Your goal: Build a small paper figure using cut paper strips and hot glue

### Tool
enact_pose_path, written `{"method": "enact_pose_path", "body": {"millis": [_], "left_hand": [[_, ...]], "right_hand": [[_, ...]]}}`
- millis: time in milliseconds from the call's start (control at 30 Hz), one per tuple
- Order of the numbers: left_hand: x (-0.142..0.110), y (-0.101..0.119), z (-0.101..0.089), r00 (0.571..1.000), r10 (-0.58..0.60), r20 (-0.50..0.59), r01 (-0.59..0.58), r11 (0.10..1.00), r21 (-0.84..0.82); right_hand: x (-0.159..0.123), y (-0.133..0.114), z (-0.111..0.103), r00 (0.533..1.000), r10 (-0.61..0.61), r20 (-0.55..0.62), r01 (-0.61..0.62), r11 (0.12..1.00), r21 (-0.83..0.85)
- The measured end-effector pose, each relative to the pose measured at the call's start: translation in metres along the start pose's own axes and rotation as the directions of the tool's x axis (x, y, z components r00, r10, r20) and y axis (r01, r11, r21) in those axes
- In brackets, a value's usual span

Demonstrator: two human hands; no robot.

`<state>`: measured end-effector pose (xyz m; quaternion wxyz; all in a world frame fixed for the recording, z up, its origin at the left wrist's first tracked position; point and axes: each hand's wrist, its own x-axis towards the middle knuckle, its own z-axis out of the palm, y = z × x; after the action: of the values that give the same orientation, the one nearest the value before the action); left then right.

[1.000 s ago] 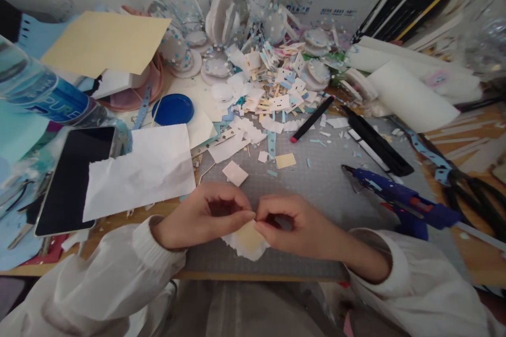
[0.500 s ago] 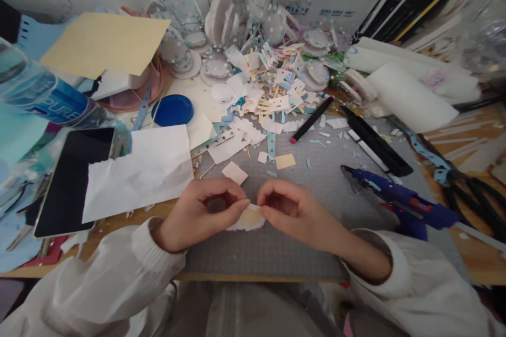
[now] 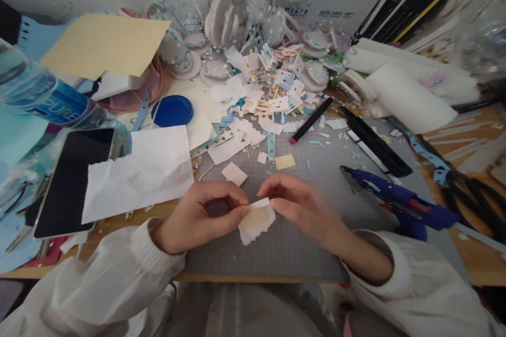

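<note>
My left hand (image 3: 201,216) and my right hand (image 3: 300,205) meet over the near part of a grey cutting mat (image 3: 316,195). Both pinch the top edge of a small paper piece (image 3: 256,220), white with a ragged edge and a tan square on it. The piece hangs tilted between the fingertips, just above the mat. My right hand is slightly blurred. White sleeves cover both forearms.
A blue glue gun (image 3: 395,200) lies right of my hands, black scissors (image 3: 474,195) beyond it. A torn white sheet (image 3: 138,174) and a dark tablet (image 3: 71,179) lie left. Paper scraps (image 3: 272,95), a black pen (image 3: 312,118), a blue lid (image 3: 173,109) and a water bottle (image 3: 39,95) crowd the back.
Both hands rose a little from the mat's near edge. The paper piece turned from lying flat under the fingers to hanging tilted, and my right hand's fingers loosened and shifted.
</note>
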<state>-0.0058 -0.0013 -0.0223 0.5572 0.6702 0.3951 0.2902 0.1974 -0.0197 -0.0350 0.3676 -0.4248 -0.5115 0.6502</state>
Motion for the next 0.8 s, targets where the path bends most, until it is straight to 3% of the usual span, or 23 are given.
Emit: {"method": "enact_pose_path", "body": {"millis": [233,433,800], "left_hand": [[-0.0009,0.0016,-0.0025,0.999,0.039,0.033,-0.039,0.999,0.009],[-0.0010,-0.0016,-0.0009,0.992,-0.044,0.117,0.056,0.993,-0.101],[0.0005,-0.0025,0.0017,0.998,0.009,0.057,-0.011,0.999,0.042]], "right_hand": [[-0.0010,0.0007,0.0003,1.000,-0.016,0.025,0.016,1.000,-0.014],[-0.0020,-0.0004,0.0024,0.999,-0.039,0.020,0.040,0.998,-0.056],[-0.0045,0.0039,0.0079,0.997,-0.071,0.012,0.072,0.992,-0.100]]}}
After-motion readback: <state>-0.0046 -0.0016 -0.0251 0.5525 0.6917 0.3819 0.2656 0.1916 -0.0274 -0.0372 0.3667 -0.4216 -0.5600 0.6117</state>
